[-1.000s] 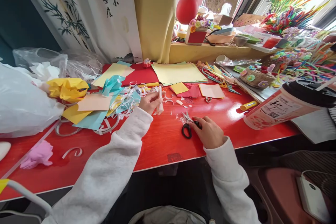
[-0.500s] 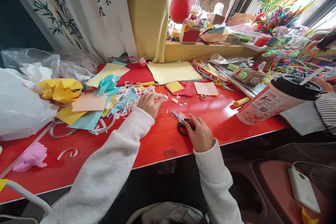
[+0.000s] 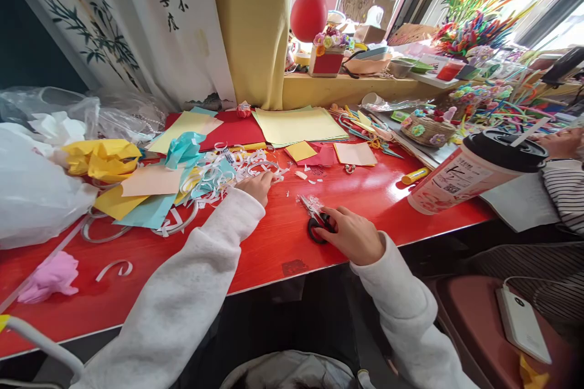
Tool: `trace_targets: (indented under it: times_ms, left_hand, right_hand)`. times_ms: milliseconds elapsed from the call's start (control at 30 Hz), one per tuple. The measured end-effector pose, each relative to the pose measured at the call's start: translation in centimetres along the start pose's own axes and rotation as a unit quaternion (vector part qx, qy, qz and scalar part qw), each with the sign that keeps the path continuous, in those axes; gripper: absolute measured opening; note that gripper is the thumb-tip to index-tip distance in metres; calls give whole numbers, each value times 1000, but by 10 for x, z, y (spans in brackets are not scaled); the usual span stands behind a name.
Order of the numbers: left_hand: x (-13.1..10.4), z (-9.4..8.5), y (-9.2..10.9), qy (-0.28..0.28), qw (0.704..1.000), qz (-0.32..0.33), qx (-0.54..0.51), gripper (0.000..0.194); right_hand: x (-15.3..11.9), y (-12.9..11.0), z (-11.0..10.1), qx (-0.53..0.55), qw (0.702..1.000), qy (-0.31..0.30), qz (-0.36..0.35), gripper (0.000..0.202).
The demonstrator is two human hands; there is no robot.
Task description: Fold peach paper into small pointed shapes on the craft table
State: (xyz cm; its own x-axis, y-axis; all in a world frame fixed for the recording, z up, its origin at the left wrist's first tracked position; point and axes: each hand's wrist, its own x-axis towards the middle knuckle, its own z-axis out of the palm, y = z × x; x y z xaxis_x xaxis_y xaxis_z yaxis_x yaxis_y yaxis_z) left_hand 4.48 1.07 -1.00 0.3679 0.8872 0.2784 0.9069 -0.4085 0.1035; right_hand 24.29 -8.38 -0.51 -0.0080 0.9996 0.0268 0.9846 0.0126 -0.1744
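My left hand (image 3: 255,187) is at the right edge of a pile of curled white paper strips (image 3: 216,173). Its fingers are closed on some of the strips; the fingertips are partly hidden. My right hand (image 3: 353,234) has its thumb and fingers on the black handles of a pair of scissors (image 3: 314,219). The scissors lie on the red table, blades pointing away from me, over a small heap of fine white shreds (image 3: 312,202). Small paper scraps (image 3: 301,175) lie between my hands and the coloured squares.
Yellow sheets (image 3: 301,126), a yellow square (image 3: 300,151) and a pale pink square (image 3: 355,154) lie behind. At right stand a large drink cup (image 3: 474,173) and a glue stick (image 3: 415,175); another person's striped sleeve (image 3: 563,191) is beyond. Crumpled pink paper (image 3: 50,278) is at left.
My left hand has drawn slightly back and turned its fingers into the strips. My right hand has turned flatter over the scissor handles, its forearm swinging right. The view has shifted slightly.
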Motion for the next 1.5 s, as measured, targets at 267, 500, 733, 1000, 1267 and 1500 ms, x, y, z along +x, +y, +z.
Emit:
trace_targets:
  times_ms: [267, 500, 733, 1000, 1267, 1500]
  left_hand:
    - [8, 2, -11, -41, 946, -34, -319, 40]
    - [7, -9, -10, 34, 909, -74, -409, 40]
    - [4, -20, -7, 80, 922, -39, -378, 44]
    - [6, -9, -7, 70, 900, -31, -429, 41]
    - [6, -15, -3, 84, 901, -33, -424, 39]
    - [8, -13, -7, 82, 938, -99, -322, 27]
  right_hand:
    - [17, 22, 1, 537, 825, -162, -73, 48]
    - [42, 12, -3, 662, 740, -15, -117, 50]
    - [131, -23, -34, 598, 797, 61, -67, 37]
    - [179, -54, 11, 579, 789, -169, -116, 37]
    - [166, -49, 6, 736, 642, -183, -110, 31]
    - [166, -41, -8, 797, 577, -83, -155, 35]
